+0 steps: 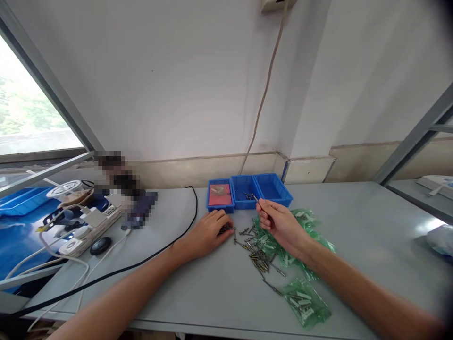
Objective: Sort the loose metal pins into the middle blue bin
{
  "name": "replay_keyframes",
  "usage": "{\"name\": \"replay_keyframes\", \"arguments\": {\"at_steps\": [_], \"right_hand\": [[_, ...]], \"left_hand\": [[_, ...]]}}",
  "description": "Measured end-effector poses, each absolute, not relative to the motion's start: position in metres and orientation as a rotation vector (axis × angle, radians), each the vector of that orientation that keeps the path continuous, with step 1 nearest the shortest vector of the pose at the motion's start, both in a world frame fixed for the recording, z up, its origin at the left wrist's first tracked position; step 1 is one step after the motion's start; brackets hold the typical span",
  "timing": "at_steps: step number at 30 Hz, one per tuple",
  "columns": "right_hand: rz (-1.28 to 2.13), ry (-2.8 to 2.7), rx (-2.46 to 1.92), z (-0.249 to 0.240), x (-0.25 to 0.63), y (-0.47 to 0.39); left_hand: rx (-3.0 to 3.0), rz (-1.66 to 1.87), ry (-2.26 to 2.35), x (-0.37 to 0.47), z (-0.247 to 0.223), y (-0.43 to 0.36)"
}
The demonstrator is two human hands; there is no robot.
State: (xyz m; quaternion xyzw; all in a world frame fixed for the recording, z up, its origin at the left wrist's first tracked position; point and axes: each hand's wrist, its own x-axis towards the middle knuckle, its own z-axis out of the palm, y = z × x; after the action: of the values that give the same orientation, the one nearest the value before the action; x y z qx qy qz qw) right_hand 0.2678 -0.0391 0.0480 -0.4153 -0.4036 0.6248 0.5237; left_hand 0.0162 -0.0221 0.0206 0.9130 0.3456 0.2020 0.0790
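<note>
Pinching right hand (279,224): slim metal pin (256,199), probably light, stiff; take mid-shaft
Left hand (210,231): curled over loose pins (226,229), grasp unclear

Counted: one left hand (210,231), one right hand (278,223); three blue bin compartments (276,190) by the wall; one pink sheet (219,199); one power strip (71,246). Green plastic bags (318,310): at least two, overlapping. Metal pins (260,259): heaped, uncountable.

A table (219,297) bears blue bins (272,189), metal pins (260,259), green bags (311,317).
</note>
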Motion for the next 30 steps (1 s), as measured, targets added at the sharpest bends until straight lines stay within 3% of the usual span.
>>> {"name": "replay_keyframes", "arguments": {"at_steps": [5, 13, 17, 22, 30], "right_hand": [[1.36, -1.086, -1.066, 0.0498, 0.2692, -0.0392], [0.74, -1.555, -1.192, 0.045, 0.2702, -0.0396], [0.596, -1.68, -1.161, 0.0441, 0.2682, -0.0439], [0.707, -1.666, -1.159, 0.0447, 0.2659, -0.0454], [1.266, -1.223, -1.139, 0.0467, 0.2679, -0.0376]], "left_hand": [[2.73, 0.591, 1.038, 0.0155, 0.0216, -0.0226], [2.724, 0.61, 1.022, 0.0159, 0.0197, -0.0218], [2.723, 0.6, 1.037, 0.0161, 0.0199, -0.022], [2.726, 0.587, 1.043, 0.0162, 0.0207, -0.0221], [2.724, 0.597, 1.027, 0.015, 0.0204, -0.0221]]}}
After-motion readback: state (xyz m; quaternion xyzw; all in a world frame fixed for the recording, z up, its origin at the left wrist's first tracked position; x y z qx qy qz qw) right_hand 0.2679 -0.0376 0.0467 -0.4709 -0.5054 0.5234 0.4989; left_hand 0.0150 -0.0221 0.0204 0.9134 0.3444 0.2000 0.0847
